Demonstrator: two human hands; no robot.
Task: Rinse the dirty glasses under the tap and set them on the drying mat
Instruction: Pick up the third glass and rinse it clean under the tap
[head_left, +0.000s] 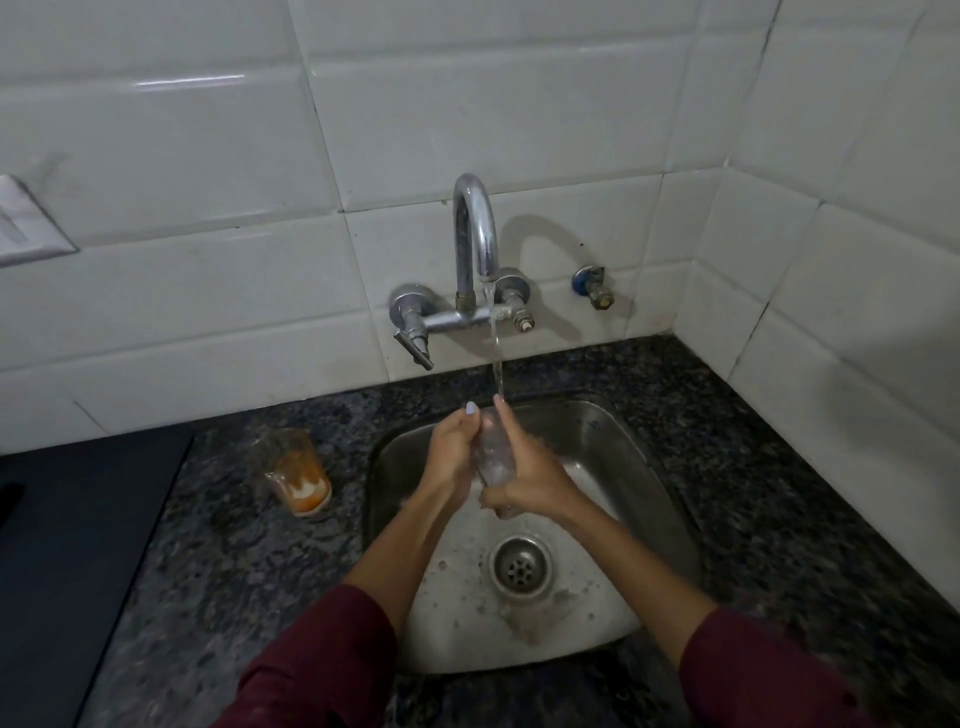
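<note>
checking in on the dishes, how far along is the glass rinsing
Done: nothing visibly finished; no glass lies on the dark mat at the left. In hand: both hands, left hand and right hand, hold a clear glass over the sink under the tap's running stream. Left: the orange-stained glass stands unrinsed on the counter, and both glasses must go on the mat.
</note>
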